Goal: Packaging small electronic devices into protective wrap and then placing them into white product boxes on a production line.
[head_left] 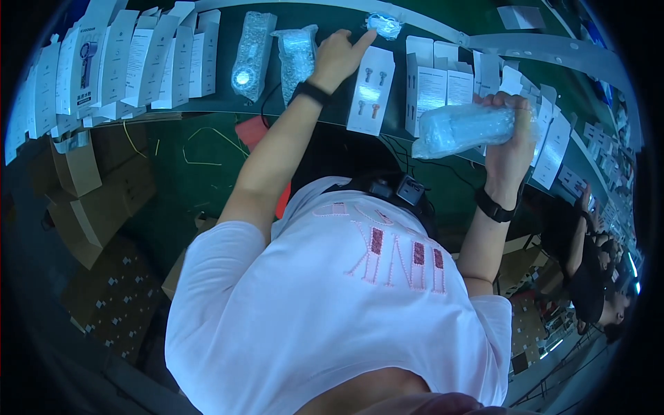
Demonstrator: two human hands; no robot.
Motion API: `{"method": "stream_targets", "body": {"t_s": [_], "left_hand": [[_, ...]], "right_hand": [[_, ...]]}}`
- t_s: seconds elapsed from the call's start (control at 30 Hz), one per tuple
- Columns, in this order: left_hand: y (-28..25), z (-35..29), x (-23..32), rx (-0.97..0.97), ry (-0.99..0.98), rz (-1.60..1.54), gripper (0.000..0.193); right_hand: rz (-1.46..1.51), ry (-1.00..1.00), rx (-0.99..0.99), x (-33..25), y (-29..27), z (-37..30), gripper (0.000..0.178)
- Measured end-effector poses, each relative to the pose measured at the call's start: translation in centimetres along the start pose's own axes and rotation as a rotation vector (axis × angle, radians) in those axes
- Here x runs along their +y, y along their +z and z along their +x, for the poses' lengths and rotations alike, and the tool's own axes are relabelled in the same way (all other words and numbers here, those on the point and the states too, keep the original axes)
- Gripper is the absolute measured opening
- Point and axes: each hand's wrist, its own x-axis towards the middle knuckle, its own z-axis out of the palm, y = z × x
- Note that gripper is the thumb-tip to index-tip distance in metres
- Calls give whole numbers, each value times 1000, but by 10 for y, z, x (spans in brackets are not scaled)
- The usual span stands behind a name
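Note:
My right hand [512,135] is wrapped round one end of a bubble-wrapped package [456,130], holding it above the bench's near edge. The wrap hides what is inside. My left hand [339,61] reaches over the bench with fingers apart and holds nothing that I can see. One of its digits points at a small shiny clear-wrapped bundle [384,25]; whether they touch I cannot tell. Just left of this hand lies a bubble-wrapped package [297,59], with a longer one [253,59] beside it. To its right is a white box [371,90] with small pictured devices.
Open-topped white cartons [145,59] stand packed at the left of the green bench [332,21]. More white cartons [446,83] stand at the right. Brown cardboard boxes [97,194] are on the floor at left. Another person [588,270] is at the far right.

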Motion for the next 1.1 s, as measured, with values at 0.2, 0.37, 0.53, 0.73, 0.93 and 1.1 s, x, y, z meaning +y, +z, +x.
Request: {"method": "stream_targets", "body": {"t_s": [0.2, 0.37, 0.53, 0.73, 0.93, 1.1], "left_hand": [[41, -33, 53, 160, 24, 499, 122], [30, -46, 25, -22, -29, 165, 106], [-38, -102, 79, -620, 10, -1005, 79], [-13, -135, 125, -447, 52, -803, 55], [-37, -142, 103, -242, 329, -436, 55], [-52, -149, 128, -219, 317, -552, 55]], "right_hand": [[0, -105, 150, -13, -8, 31, 24], [288, -109, -116, -31, -25, 60, 26], [538, -52, -380, -75, -25, 85, 33], [629, 8, -613, -91, 16, 97, 35], [315, -59, -1021, -80, 66, 71, 37], [160, 156, -958, -83, 84, 56, 30]]}}
